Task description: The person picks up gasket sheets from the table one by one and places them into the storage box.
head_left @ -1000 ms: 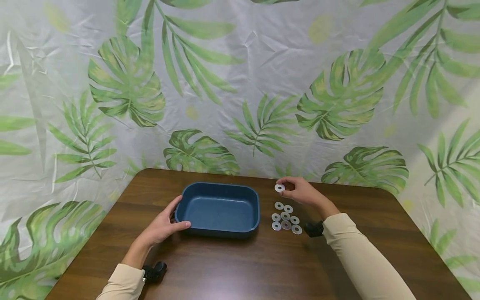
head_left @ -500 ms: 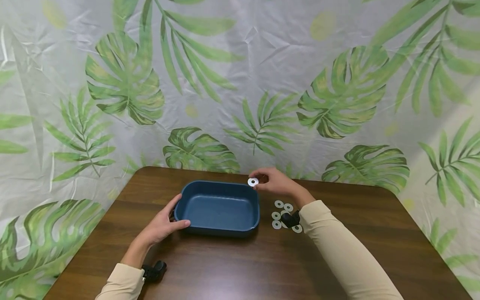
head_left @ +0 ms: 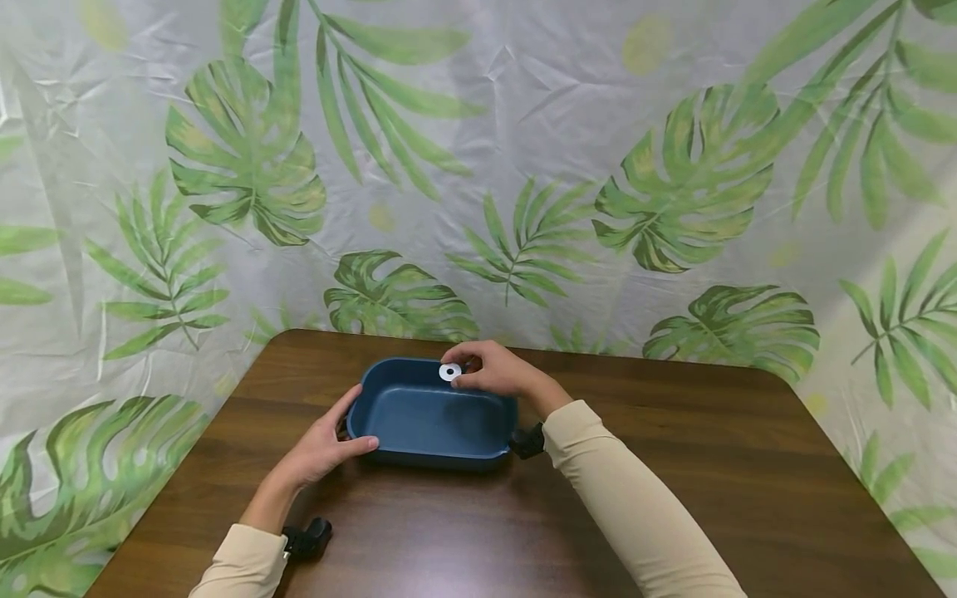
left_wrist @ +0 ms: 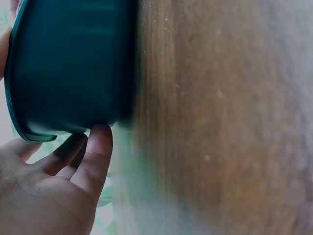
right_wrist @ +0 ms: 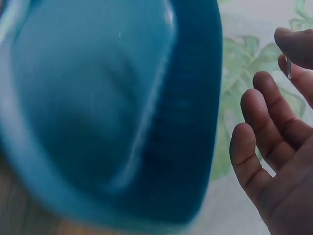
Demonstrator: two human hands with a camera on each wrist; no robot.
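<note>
A flat silver washer (head_left: 450,371) with a dark centre hole is pinched between the thumb and fingers of my right hand (head_left: 493,368). It is over the far part of a deep blue rectangular dish (head_left: 437,455). In the right wrist view the washer (right_wrist: 288,67) appears edge-on between thumb and index finger, while the other fingers are loosely bent. My left hand (head_left: 321,448) holds the dish's left end, thumb at the near left corner. The left wrist view shows fingers (left_wrist: 95,161) against the dish's outer wall (left_wrist: 73,73). The dish's visible floor (right_wrist: 93,98) bears no washer.
The dish stands on a dark brown wooden table (head_left: 449,531). A leaf-printed sheet (head_left: 538,166) hangs behind the far edge. Each wrist wears a black camera, one (head_left: 308,540) on the left and another (head_left: 527,441) on the right. My right sleeve (head_left: 628,490) crosses the table's right side.
My right hand has carried the washer leftward from the table's right side to over the dish. The loose washers seen earlier are now hidden behind my right arm. The left hand stays put.
</note>
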